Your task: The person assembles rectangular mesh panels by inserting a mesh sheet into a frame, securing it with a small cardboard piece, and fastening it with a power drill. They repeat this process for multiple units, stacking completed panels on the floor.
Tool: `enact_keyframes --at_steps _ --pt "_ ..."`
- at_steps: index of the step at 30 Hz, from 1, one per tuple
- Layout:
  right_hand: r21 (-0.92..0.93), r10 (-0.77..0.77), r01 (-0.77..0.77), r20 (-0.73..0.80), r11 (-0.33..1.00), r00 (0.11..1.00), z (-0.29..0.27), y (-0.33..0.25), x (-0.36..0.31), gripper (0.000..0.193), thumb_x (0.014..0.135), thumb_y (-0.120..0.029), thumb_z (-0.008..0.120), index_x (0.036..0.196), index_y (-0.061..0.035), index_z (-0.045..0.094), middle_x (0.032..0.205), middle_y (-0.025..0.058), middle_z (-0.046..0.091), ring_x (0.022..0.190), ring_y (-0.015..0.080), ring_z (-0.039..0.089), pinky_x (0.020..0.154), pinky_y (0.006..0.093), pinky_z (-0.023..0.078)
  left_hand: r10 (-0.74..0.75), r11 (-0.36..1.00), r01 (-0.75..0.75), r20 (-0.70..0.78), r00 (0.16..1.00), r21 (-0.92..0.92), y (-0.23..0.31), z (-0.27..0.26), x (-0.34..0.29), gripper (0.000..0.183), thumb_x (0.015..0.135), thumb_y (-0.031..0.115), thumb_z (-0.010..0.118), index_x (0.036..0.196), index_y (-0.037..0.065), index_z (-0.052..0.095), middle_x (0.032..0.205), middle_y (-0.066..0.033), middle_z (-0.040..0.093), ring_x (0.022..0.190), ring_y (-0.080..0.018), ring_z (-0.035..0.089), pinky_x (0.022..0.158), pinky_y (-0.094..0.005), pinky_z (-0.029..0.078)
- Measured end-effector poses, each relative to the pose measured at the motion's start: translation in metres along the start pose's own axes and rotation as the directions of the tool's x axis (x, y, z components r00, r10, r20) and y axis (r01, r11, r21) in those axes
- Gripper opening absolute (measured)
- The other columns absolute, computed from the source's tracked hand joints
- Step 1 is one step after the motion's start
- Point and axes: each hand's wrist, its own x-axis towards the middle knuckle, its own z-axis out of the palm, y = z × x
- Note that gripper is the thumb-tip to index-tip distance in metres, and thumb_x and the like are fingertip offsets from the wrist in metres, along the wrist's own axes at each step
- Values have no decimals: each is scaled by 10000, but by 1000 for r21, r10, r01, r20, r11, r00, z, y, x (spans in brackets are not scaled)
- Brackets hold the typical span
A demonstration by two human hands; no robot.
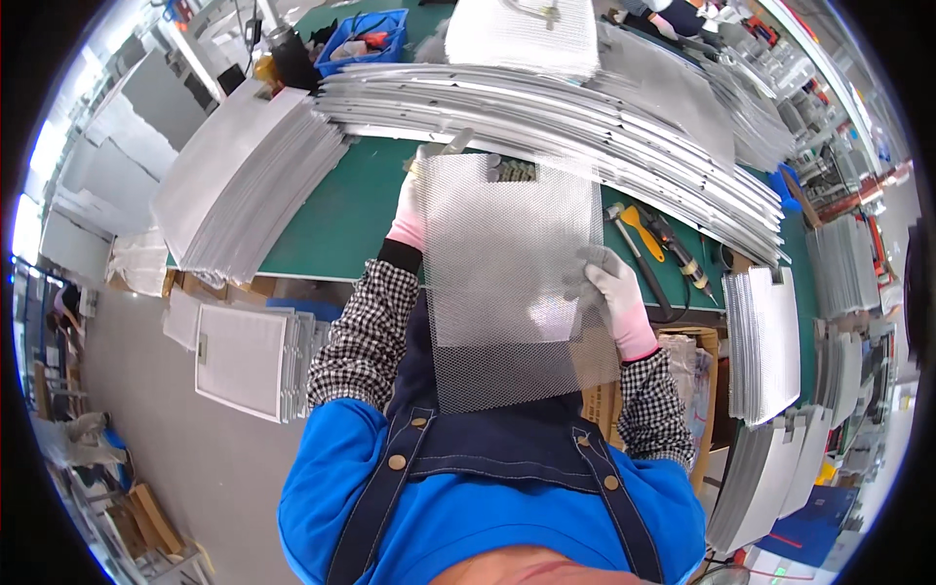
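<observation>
Two overlapping sheets of silver metal mesh (507,253) are held up in front of my body, over the bench's near edge. The upper one has a rectangular notch in its top edge; the lower one (487,375) looks darker and sticks out below. My left hand (411,210), in a white and pink glove, grips the left edge near the top corner, with its fingers partly hidden. My right hand (616,292), gloved with grey fingertips, pinches the sheets at the right edge. Close above my left hand, a grey rod-like handle (458,141) lies on the bench.
Long metal frame strips (546,117) are stacked across the green bench (331,205). Mesh panels (234,175) lean at left, others (765,341) at right. A hammer (639,258), a yellow-handled tool (643,232) and a power screwdriver (682,253) lie right. Behind is a blue bin (366,41).
</observation>
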Motion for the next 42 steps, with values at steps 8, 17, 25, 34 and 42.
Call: enact_keyframes --at_steps 8,17,25,34,42 --pt "-40 28 -29 -23 999 999 -1 13 2 368 974 -107 547 1291 78 529 1113 141 663 885 217 697 747 333 588 100 968 -60 -156 983 243 -9 -2 -8 951 913 743 490 1510 15 365 1375 -321 522 1150 -373 596 993 -541 516" --pt "-104 98 -108 -97 989 990 -2 27 13 357 972 -114 575 1278 70 556 1089 110 667 897 172 678 774 290 569 63 968 -22 -154 986 251 -4 -27 -18 838 856 576 723 1431 43 426 1291 -255 573 1133 -358 594 954 -501 538" --pt "-934 -434 150 -6 323 901 -40 -125 153 454 954 -338 621 1253 4 621 1092 208 703 1055 348 665 925 403 522 28 988 1 -181 983 157 3 -29 -26 825 922 594 626 1499 66 365 1254 -216 598 1059 -304 611 911 -451 552" --pt "-986 -632 -159 -95 -45 769 51 -211 362 840 914 -621 557 1545 -106 349 1515 153 484 1451 336 381 1174 559 248 -2 996 21 -207 978 90 0 -34 -21 742 874 554 704 1411 86 499 1299 -225 586 1103 -331 607 947 -480 543" --pt "-967 -734 -253 -159 -18 660 66 -200 387 482 1005 -307 454 1422 -66 488 1329 233 609 1268 418 541 1102 643 289 -11 991 28 -133 991 129 -4 -36 -21 798 913 585 643 1435 20 430 1288 -260 583 1092 -330 604 952 -475 541"
